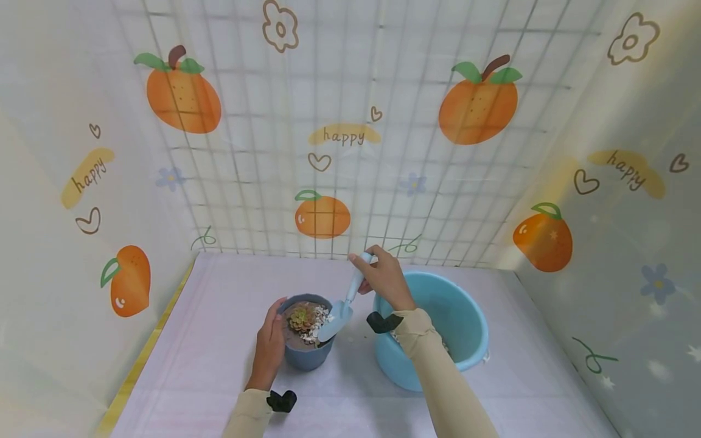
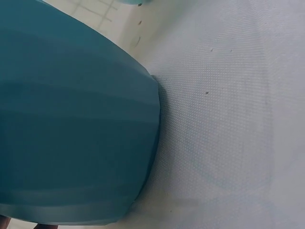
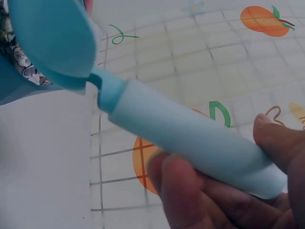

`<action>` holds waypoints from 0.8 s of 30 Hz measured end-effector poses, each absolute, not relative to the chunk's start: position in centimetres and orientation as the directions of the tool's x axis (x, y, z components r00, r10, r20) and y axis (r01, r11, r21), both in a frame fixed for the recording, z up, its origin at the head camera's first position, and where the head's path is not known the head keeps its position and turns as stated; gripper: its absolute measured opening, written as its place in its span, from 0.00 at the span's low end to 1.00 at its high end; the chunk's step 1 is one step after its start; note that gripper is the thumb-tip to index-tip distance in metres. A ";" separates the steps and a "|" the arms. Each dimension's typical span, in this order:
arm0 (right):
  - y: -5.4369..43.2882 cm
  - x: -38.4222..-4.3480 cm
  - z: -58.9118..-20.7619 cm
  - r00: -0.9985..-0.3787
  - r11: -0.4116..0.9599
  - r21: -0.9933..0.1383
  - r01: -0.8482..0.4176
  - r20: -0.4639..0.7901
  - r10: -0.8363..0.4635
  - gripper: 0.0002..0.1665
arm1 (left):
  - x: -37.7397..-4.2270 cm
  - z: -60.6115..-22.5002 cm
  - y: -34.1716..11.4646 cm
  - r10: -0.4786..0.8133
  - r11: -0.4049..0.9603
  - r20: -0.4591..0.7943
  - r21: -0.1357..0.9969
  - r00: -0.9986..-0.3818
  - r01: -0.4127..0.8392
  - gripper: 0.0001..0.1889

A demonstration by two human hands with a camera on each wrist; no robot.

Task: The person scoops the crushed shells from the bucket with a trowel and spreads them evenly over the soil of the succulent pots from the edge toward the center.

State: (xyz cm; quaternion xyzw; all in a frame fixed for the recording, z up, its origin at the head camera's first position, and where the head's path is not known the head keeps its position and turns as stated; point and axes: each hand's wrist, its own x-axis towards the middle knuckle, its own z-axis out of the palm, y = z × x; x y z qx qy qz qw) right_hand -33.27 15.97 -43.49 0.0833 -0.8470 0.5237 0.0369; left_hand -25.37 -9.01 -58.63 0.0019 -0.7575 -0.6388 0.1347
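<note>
A dark blue flower pot (image 1: 308, 360) stands upright on the table, with a small green succulent (image 1: 300, 317) and white pebbles (image 1: 311, 332) on its brown soil. My left hand (image 1: 269, 344) holds the pot's left side, its fingers round the wall; in the left wrist view the pot wall (image 2: 76, 114) hides most of them. My right hand (image 1: 387, 281) grips the handle of a light blue trowel (image 3: 190, 138) between thumb and fingers. The trowel's blade tilts down over the pot's right rim, close over the pebbles.
A large light blue bucket (image 1: 395, 366) stands right of the pot, under my right forearm, with some pale pebbles showing inside. A pale cloth (image 1: 208, 353) covers the table. Behind it rises a wire grid covered by a printed sheet (image 1: 416, 219). Tiny specks lie near the pot.
</note>
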 end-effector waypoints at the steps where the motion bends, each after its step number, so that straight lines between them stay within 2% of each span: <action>1: 16.0 -33.3 -43.5 -0.983 0.435 -0.882 -0.180 0.150 -0.103 0.24 | -25.4 -58.7 -9.0 -0.178 0.187 0.203 0.968 -0.963 0.170 0.23; 16: 15.9 -33.2 -43.6 -0.982 0.430 -0.883 -0.187 0.160 -0.098 0.24 | -24.9 -59.0 -8.9 -0.209 0.205 0.231 0.960 -0.950 0.188 0.23; 24: 16.1 -33.6 -43.3 -0.984 0.412 -0.893 -0.179 0.157 -0.087 0.26 | -25.1 -58.6 -9.2 -0.172 0.198 0.247 0.957 -0.954 0.212 0.24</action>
